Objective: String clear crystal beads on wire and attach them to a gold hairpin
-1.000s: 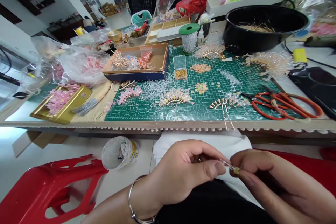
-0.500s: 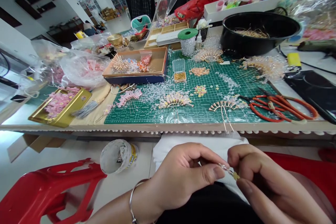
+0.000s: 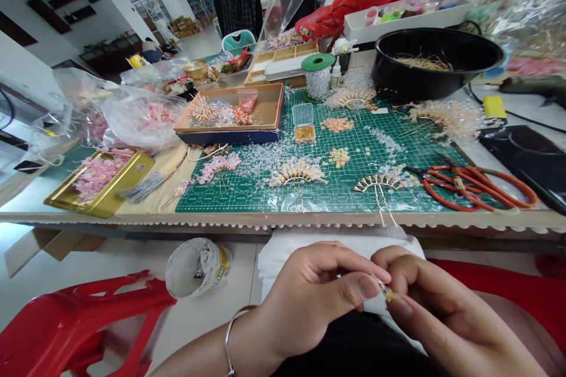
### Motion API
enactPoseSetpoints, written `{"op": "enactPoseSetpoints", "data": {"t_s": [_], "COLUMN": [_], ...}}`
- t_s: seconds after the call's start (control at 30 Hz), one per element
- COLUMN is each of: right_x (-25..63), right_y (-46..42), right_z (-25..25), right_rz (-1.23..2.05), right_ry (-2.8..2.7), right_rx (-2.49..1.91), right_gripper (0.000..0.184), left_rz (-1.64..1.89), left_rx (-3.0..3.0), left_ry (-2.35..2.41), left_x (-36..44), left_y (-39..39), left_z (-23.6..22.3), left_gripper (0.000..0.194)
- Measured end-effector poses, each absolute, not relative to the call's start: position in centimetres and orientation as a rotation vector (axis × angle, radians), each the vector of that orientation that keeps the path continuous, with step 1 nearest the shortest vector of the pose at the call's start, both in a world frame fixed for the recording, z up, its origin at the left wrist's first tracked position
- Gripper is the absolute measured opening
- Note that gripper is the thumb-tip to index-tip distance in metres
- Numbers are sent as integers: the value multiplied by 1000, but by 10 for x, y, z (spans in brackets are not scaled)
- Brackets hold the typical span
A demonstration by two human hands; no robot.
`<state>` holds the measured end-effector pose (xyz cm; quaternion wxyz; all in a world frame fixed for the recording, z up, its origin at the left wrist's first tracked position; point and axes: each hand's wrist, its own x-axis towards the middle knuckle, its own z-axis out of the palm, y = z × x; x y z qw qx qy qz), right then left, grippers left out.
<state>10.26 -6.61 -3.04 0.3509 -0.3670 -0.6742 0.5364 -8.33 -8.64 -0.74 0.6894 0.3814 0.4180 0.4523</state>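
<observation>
Over my lap, my left hand [image 3: 325,294] pinches a small clear-beaded piece with a yellow flower-shaped bead [image 3: 389,294] at its end. My right hand [image 3: 431,300] is closed at the yellow end, thumb and forefinger against it; its other fingers are curled. Most of the beaded piece is hidden by my fingertips. On the green cutting mat [image 3: 247,194] ahead lie a hair comb with pale flowers [image 3: 297,174], a partly beaded gold comb [image 3: 378,182] with two prongs over the table edge, and a pink flower piece [image 3: 219,168].
Orange-handled pliers [image 3: 477,185] lie at the mat's right. Loose yellow beads [image 3: 339,157], a small box of gold beads [image 3: 305,133], a cardboard box [image 3: 230,135] and a black basin [image 3: 437,70] stand behind. A gold tin [image 3: 101,206] is left; a red stool [image 3: 53,318] and bucket [image 3: 198,271] below.
My right hand has shifted slightly left, closer to my left fingertips. The yellow bead has moved a little left with it. The view has shifted slightly.
</observation>
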Motion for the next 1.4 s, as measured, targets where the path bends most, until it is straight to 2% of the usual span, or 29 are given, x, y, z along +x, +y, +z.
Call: {"op": "enactPoseSetpoints", "data": {"t_s": [0.23, 0.5, 0.6, 0.67, 0.8, 1.13, 1.4], "right_x": [98, 99, 101, 101, 98, 90, 91], "right_y": [-69, -63, -62, -62, -62, -67, -71], "right_z": [-31, -37, -34, -30, -23, -22, -23], "right_rz": [1391, 648, 500, 506, 611, 707, 623], "right_ry": [-1704, -2019, -2122, -2178, -2196, -2134, -2186], "right_rx": [-960, -951, -904, -845, -780, -786, -763], "right_gripper": [22, 3, 6, 5, 15, 20, 18], "left_rz": [1126, 1025, 1023, 1032, 1035, 986, 981], "left_rx": [844, 653, 598, 578, 596, 877, 938], "left_ry": [929, 912, 923, 934, 948, 989, 972], "left_x": [-82, -83, -85, -86, -87, -92, -94], "left_y": [-85, -84, -84, -85, -86, -92, -94], "left_z": [-15, -21, -21, -21, -22, -14, -12], "left_gripper": [11, 25, 25, 25, 25, 25, 28]}}
